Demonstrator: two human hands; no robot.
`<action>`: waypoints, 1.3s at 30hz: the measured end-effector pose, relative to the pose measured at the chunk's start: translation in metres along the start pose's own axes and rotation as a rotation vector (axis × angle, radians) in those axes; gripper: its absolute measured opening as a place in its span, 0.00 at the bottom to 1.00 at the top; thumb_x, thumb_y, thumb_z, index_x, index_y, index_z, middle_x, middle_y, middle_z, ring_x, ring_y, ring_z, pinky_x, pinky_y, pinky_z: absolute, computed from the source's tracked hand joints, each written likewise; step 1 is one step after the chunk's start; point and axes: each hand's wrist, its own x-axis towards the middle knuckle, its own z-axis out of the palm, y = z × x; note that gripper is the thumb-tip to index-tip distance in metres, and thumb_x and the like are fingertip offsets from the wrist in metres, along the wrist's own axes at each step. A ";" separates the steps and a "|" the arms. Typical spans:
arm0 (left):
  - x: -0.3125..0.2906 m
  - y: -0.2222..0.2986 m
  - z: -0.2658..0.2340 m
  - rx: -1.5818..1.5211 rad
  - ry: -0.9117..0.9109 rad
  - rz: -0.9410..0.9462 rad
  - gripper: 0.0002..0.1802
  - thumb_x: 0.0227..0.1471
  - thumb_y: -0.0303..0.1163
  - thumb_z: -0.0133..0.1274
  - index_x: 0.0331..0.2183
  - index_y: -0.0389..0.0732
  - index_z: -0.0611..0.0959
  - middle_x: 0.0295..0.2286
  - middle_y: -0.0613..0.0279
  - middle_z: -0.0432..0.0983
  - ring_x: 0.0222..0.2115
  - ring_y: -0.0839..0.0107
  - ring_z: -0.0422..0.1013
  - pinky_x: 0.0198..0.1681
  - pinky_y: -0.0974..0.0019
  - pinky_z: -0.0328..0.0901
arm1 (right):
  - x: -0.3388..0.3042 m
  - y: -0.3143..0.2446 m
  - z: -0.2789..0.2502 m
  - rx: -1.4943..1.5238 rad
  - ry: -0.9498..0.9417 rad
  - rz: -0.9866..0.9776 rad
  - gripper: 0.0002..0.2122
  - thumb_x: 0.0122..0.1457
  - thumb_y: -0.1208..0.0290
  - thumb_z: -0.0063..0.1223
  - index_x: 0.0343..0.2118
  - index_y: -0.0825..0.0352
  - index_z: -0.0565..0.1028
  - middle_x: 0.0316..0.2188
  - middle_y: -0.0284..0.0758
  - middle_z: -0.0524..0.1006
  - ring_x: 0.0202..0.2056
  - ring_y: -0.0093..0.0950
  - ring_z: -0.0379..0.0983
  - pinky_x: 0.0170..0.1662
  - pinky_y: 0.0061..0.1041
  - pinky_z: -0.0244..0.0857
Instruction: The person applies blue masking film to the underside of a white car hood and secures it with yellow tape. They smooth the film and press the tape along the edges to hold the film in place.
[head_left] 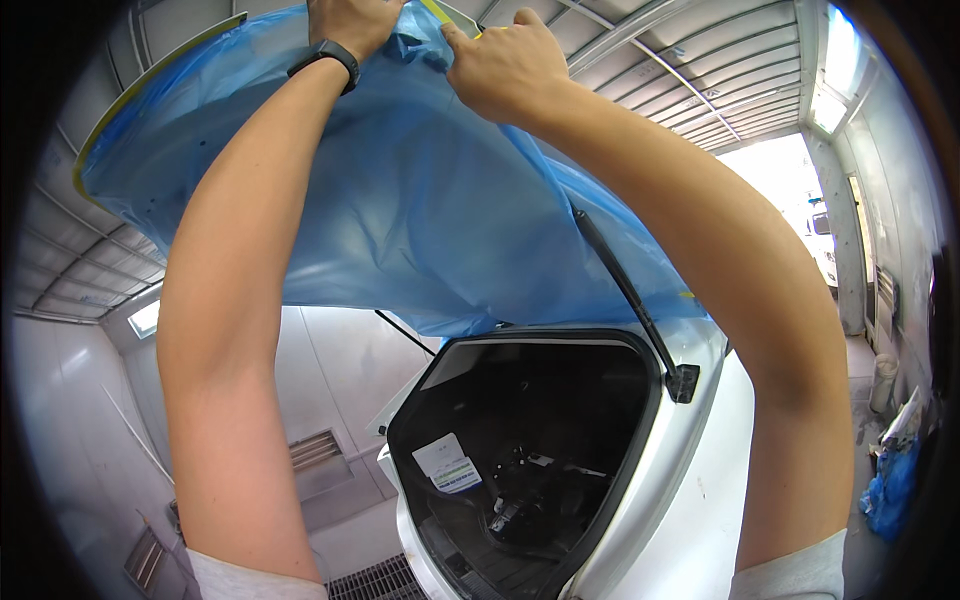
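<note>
Blue masking film (400, 200) covers the raised tailgate of a white car, wrinkled and hanging loosely. Yellow masking tape (436, 11) runs along its upper edge between my hands. My left hand (352, 22), with a dark band on the wrist, is up against the film at the top; its fingers are mostly cut off by the picture's edge. Just right of it, the film bunches into a crumpled fold (420, 45). My right hand (512, 68) is closed at the taped film edge, thumb toward that fold and fingers curled.
Below the tailgate gapes the car's dark boot (520, 440), with papers (447, 464) and loose parts inside. A gas strut (625, 290) props the right side. The white rear body (695, 470) stands close. Crumpled blue film (888, 490) lies by the right wall; a floor grate (378, 580) is lower left.
</note>
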 end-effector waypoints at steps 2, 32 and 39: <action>-0.002 -0.002 0.002 0.007 0.029 0.020 0.06 0.47 0.38 0.66 0.30 0.52 0.88 0.29 0.70 0.85 0.39 0.64 0.75 0.49 0.53 0.62 | 0.004 0.001 -0.001 -0.083 -0.029 -0.043 0.14 0.62 0.69 0.41 0.44 0.67 0.78 0.25 0.38 0.83 0.29 0.34 0.81 0.48 0.40 0.63; -0.015 0.012 0.003 0.145 0.108 0.052 0.07 0.46 0.35 0.64 0.29 0.48 0.84 0.35 0.61 0.76 0.43 0.56 0.70 0.49 0.51 0.63 | 0.020 0.004 0.000 -0.526 -0.140 -0.229 0.12 0.63 0.65 0.47 0.33 0.54 0.86 0.32 0.28 0.84 0.36 0.24 0.78 0.50 0.37 0.59; -0.012 0.024 -0.011 0.247 0.129 0.046 0.08 0.48 0.36 0.60 0.32 0.46 0.83 0.36 0.60 0.76 0.45 0.57 0.70 0.51 0.50 0.62 | 0.021 -0.003 -0.002 -0.506 -0.199 -0.230 0.13 0.64 0.64 0.47 0.37 0.53 0.86 0.37 0.30 0.84 0.41 0.24 0.79 0.54 0.38 0.58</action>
